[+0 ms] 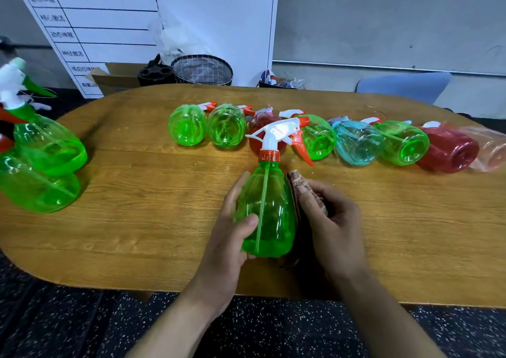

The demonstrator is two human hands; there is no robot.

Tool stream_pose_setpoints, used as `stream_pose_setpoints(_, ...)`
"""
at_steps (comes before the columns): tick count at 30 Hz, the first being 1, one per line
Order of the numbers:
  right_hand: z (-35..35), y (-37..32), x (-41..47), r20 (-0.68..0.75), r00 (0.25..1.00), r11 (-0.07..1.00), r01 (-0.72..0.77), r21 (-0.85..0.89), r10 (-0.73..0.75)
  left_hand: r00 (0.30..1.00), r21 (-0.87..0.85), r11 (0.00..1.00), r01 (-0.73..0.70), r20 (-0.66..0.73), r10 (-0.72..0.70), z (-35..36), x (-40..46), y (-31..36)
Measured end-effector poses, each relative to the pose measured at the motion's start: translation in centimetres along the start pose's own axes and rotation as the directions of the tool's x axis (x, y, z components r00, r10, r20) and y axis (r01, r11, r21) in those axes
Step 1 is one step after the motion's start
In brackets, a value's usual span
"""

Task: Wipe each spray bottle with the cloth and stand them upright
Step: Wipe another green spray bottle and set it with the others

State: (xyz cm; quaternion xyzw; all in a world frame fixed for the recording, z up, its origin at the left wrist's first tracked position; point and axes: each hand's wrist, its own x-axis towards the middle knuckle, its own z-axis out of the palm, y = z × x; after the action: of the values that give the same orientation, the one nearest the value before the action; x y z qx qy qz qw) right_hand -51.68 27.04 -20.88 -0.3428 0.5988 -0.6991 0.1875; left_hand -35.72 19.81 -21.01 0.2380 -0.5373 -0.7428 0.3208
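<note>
Two green bottles (46, 149) stand upright at the table's left, so I reckon I'm barely started, with a long row of bottles (323, 138) lying across the wooden table (137, 188). My left hand (227, 237) wraps the green spray bottle (267, 212) above the near edge while my right hand (331, 220) presses the curled-in brown cloth (304, 190) on its side. Behind: whiteboard (109, 23), basket (202, 68), blue chair (405, 85), speckled floor.

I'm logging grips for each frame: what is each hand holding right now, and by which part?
The left hand grips the green spray bottle round its body. The right hand presses the brown cloth against the bottle's side.
</note>
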Motion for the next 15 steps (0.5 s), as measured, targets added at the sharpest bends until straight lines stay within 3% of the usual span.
stream_pose_setpoints(4, 0.2, -0.2, -0.1, 0.02, 1.0, 1.0, 0.001, -0.02, 0.0, 0.998, 0.106, 0.992, -0.065, -0.005, 0.066, 0.2, -0.1, -0.1)
stream_pose_setpoints(7, -0.6, 0.4, 0.7, 0.036, 0.999, 0.991, -0.024, -0.13, 0.029, 0.992, 0.175, 0.979, -0.108, -0.042, 0.117, 0.4, -0.3, -0.2)
stream_pose_setpoints(10, -2.7, 0.4, 2.3, -0.103, 0.993, 0.974, -0.085, -0.209, 0.065, 0.99, 0.188, 0.975, -0.123, -0.049, 0.134, 0.4, -0.4, -0.4)
stream_pose_setpoints(13, -4.5, -1.1, 3.5, -0.306, 0.945, 0.965, 0.031, -0.259, -0.113, 0.992, 0.226, 0.966, -0.125, -0.002, 0.129, 0.4, -0.5, -0.4)
stream_pose_setpoints(15, -4.8, -2.1, 3.5, -0.3, 0.906, 0.916, 0.182, -0.359, -0.298, 0.987, 0.297, 0.941, -0.16, 0.036, 0.157, 0.6, -0.6, -0.6)
